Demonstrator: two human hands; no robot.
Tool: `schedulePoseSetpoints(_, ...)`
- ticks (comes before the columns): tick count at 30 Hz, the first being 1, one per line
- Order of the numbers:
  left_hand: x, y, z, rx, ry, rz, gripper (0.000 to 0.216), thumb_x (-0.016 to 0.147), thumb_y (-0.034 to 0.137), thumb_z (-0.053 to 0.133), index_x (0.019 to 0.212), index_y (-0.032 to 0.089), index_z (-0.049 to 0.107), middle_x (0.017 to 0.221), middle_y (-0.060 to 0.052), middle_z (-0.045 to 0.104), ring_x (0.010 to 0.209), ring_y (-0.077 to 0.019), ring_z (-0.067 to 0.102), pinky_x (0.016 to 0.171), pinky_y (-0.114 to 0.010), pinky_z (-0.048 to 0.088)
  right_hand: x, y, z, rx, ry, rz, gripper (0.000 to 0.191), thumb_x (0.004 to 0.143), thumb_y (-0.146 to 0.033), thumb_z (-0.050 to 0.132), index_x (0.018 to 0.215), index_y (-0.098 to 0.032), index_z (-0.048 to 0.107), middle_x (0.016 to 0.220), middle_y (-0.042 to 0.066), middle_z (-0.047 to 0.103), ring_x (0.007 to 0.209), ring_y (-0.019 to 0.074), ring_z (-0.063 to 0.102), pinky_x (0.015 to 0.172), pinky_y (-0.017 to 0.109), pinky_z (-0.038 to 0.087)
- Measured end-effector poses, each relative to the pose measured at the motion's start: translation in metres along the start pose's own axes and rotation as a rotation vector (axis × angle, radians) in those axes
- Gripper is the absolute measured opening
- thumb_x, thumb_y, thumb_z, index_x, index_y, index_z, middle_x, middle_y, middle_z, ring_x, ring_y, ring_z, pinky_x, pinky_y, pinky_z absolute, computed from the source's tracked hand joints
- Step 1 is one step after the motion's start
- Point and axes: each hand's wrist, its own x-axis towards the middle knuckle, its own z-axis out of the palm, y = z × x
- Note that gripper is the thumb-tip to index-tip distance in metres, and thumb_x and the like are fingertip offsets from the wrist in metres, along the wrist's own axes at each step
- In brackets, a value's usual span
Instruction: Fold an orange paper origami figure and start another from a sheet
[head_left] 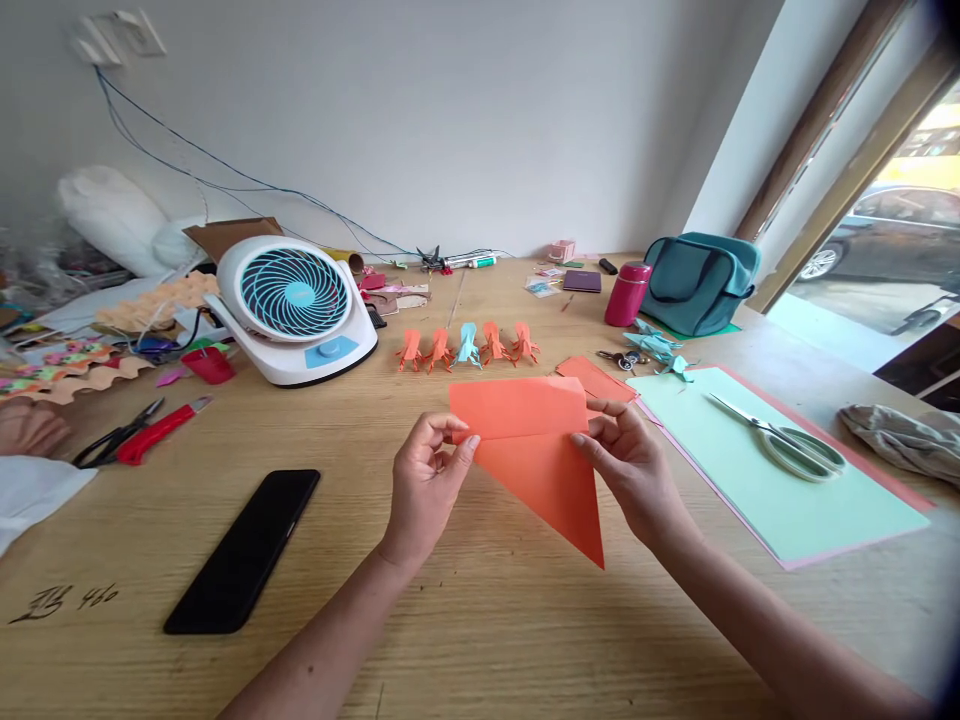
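I hold a folded orange paper (536, 455) above the wooden table (480, 620), its lower corner pointing down to the right. My left hand (427, 485) pinches its left edge with thumb and fingers closed. My right hand (630, 460) pinches its right edge the same way. Behind the paper stands a row of small folded paper figures (469, 347), orange with one blue. More orange sheets (596, 380) lie just beyond my right hand.
A black phone (244, 550) lies at the left front. Red-handled cutters (142, 435) and a white and blue fan (292, 305) are further left. Scissors (787, 440) rest on a mint green sheet (780, 490) at right. A teal bag (701, 280) and pink bottle (626, 293) stand behind.
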Motion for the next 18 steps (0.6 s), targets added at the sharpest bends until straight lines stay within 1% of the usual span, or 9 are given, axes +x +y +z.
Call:
schedulePoseSetpoints(2, -0.001, -0.003, -0.001, 0.042, -0.079, -0.031, 0.009, 0.086, 0.024, 0.067, 0.092, 0.018, 0.064, 0.085, 0.000, 0.064, 0.071, -0.0089, 0.055, 0.061, -0.019, 0.042, -0.002, 0.004, 0.002, 0.021, 0.008, -0.036, 0.040, 0.081, -0.032, 0.081, 0.113, -0.031, 0.056, 0.079, -0.003, 0.060, 0.068, 0.0130, 0.054, 0.059, 0.024, 0.046)
schedulePoseSetpoints(4, -0.002, -0.005, -0.002, 0.058, -0.122, -0.068, 0.009, 0.085, 0.024, 0.067, 0.091, 0.018, 0.066, 0.083, 0.000, 0.065, 0.069, -0.0089, 0.054, 0.060, -0.019, 0.041, -0.005, 0.009, 0.002, 0.039, -0.016, -0.079, 0.033, 0.085, -0.030, 0.077, 0.108, -0.032, 0.054, 0.080, -0.003, 0.060, 0.068, 0.0133, 0.054, 0.059, 0.024, 0.047)
schedulePoseSetpoints(7, -0.004, -0.006, -0.001, 0.061, -0.112, -0.108, 0.009, 0.084, 0.024, 0.068, 0.089, 0.018, 0.068, 0.079, 0.000, 0.065, 0.068, -0.0095, 0.053, 0.059, -0.019, 0.040, -0.008, 0.016, -0.001, -0.028, -0.045, -0.142, 0.017, 0.089, -0.028, 0.072, 0.095, -0.029, 0.056, 0.081, -0.003, 0.056, 0.068, 0.0121, 0.051, 0.058, 0.023, 0.045)
schedulePoseSetpoints(9, -0.004, -0.006, 0.000, 0.061, -0.098, -0.116, 0.009, 0.083, 0.024, 0.067, 0.089, 0.017, 0.068, 0.079, 0.000, 0.065, 0.068, -0.0099, 0.054, 0.061, -0.019, 0.042, -0.009, 0.020, -0.005, -0.114, -0.065, -0.152, 0.010, 0.090, -0.029, 0.071, 0.094, -0.027, 0.062, 0.086, -0.001, 0.057, 0.073, 0.0129, 0.052, 0.062, 0.024, 0.046)
schedulePoseSetpoints(10, -0.004, -0.005, 0.000, 0.059, -0.092, -0.116, 0.009, 0.083, 0.025, 0.067, 0.088, 0.017, 0.068, 0.079, 0.000, 0.065, 0.069, -0.0103, 0.054, 0.062, -0.020, 0.043, -0.010, 0.022, -0.007, -0.157, -0.083, -0.145, 0.009, 0.091, -0.030, 0.070, 0.098, -0.028, 0.064, 0.092, 0.001, 0.059, 0.078, 0.0141, 0.053, 0.066, 0.026, 0.048)
schedulePoseSetpoints(13, -0.004, -0.004, 0.000, 0.064, -0.085, -0.113, 0.011, 0.083, 0.026, 0.067, 0.091, 0.017, 0.067, 0.082, -0.001, 0.066, 0.074, -0.0118, 0.057, 0.068, -0.021, 0.047, -0.010, 0.026, -0.014, -0.265, -0.130, -0.115, 0.024, 0.091, -0.033, 0.069, 0.115, -0.031, 0.067, 0.107, 0.005, 0.063, 0.090, 0.0184, 0.057, 0.077, 0.031, 0.051)
schedulePoseSetpoints(15, -0.005, -0.004, 0.001, 0.069, -0.088, -0.114, 0.013, 0.083, 0.026, 0.067, 0.093, 0.017, 0.067, 0.085, -0.002, 0.066, 0.077, -0.0126, 0.059, 0.070, -0.022, 0.048, -0.012, 0.026, -0.017, -0.316, -0.131, -0.092, 0.030, 0.091, -0.034, 0.069, 0.121, -0.032, 0.066, 0.111, 0.006, 0.064, 0.093, 0.0202, 0.059, 0.079, 0.034, 0.052)
schedulePoseSetpoints(18, -0.005, -0.006, 0.001, 0.071, -0.092, -0.120, 0.016, 0.084, 0.027, 0.067, 0.097, 0.018, 0.065, 0.088, -0.002, 0.066, 0.079, -0.0129, 0.059, 0.071, -0.022, 0.048, -0.014, 0.025, -0.020, -0.348, -0.133, -0.087, 0.033, 0.092, -0.035, 0.067, 0.125, -0.032, 0.065, 0.113, 0.006, 0.066, 0.094, 0.0217, 0.061, 0.080, 0.036, 0.054)
